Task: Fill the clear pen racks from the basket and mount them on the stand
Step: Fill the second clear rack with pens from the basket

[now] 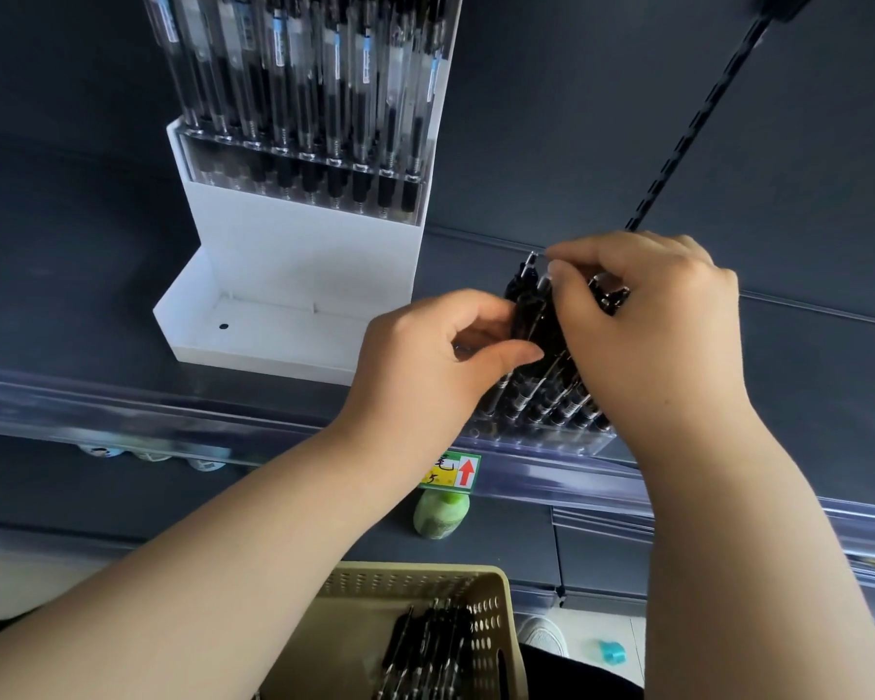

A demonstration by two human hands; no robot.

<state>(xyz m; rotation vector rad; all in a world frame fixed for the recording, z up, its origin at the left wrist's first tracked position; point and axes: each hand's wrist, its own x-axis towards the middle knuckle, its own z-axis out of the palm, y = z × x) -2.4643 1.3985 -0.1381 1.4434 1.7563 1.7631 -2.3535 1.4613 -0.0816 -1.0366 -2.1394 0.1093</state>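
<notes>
Filling in hand: the clear rack (541,437) lies just right of the white stand (294,275), partly loaded. The left hand (425,356) grips a bundle of black pens (531,320); the right hand (652,325) pinches one pen's top. Next, likely: seat it in a free slot.

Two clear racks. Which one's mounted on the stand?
The upper-left rack, upright on the white stand. The other rack lies on the shelf, its pens held by the left hand and right hand.
</notes>
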